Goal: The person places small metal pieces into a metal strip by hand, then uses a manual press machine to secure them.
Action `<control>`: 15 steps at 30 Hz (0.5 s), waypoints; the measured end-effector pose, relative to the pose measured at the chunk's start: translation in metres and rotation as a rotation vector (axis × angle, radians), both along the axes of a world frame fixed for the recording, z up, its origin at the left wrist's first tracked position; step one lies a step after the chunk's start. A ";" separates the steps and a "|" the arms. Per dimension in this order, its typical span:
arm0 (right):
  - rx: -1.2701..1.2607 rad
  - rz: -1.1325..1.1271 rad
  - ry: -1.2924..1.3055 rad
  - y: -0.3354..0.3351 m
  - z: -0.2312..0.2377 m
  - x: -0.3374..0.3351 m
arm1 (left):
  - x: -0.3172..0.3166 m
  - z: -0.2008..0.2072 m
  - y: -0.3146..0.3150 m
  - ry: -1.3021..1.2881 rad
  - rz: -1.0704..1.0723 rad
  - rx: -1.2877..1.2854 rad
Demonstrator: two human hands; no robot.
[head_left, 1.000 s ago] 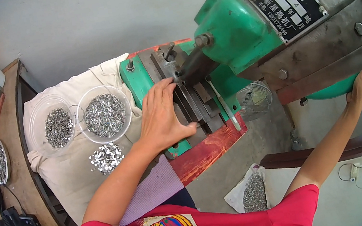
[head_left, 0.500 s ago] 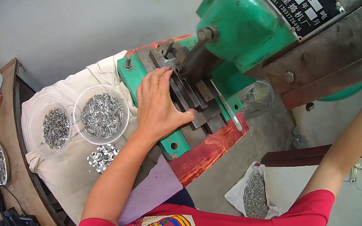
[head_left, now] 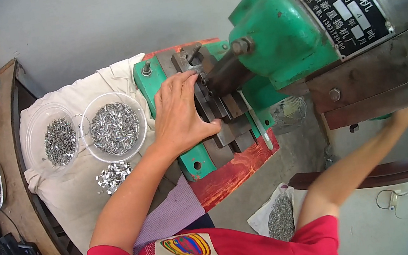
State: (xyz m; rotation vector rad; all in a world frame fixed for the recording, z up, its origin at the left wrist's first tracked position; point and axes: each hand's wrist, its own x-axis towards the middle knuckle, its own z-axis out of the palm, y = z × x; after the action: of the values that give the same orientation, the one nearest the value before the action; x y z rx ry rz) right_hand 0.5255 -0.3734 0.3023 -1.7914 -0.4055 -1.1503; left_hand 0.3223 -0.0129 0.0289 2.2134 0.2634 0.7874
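My left hand (head_left: 179,111) is curved along the side of a dark metal die block (head_left: 215,105) on the green bench press (head_left: 274,31). Its thumb presses near the block's front end, and its fingers reach the back end, fingertips partly hidden. Directly above the block comes down the press's dark round ram (head_left: 230,71). Off to the right, my right hand (head_left: 406,117) is raised beside the press's lower steel bar (head_left: 381,102). That hand's fingers are hidden and blurred.
Left of the press, a clear tub (head_left: 119,156) of shiny metal pins and a second tub (head_left: 30,139) of small metal parts stand on beige cloth. Loose metal pieces (head_left: 114,178) lie in front. A white sack (head_left: 261,220) of metal bits sits on the floor.
My right hand has moved left and slightly down along the press's bar, its elbow more bent. The left hand keeps its place on the die block. The view has shifted slightly.
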 end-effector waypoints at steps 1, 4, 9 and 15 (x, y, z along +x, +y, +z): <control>-0.162 -0.185 -0.224 -0.004 -0.038 0.003 | -0.002 -0.005 0.003 -0.016 -0.013 -0.028; 0.005 -0.167 -0.275 0.056 -0.084 -0.024 | -0.005 -0.016 0.006 -0.013 -0.016 -0.045; 0.241 0.116 -0.036 0.049 -0.079 -0.021 | -0.012 -0.017 0.012 0.036 -0.006 -0.063; -0.196 0.189 0.058 -0.049 0.005 0.013 | -0.006 -0.013 0.005 0.014 -0.020 -0.058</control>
State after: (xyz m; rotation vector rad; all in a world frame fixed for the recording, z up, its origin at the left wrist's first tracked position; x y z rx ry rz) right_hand 0.5387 -0.4223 0.3076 -1.9040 -0.6582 -0.9511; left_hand 0.3162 -0.0084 0.0161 2.1642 0.2676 0.7442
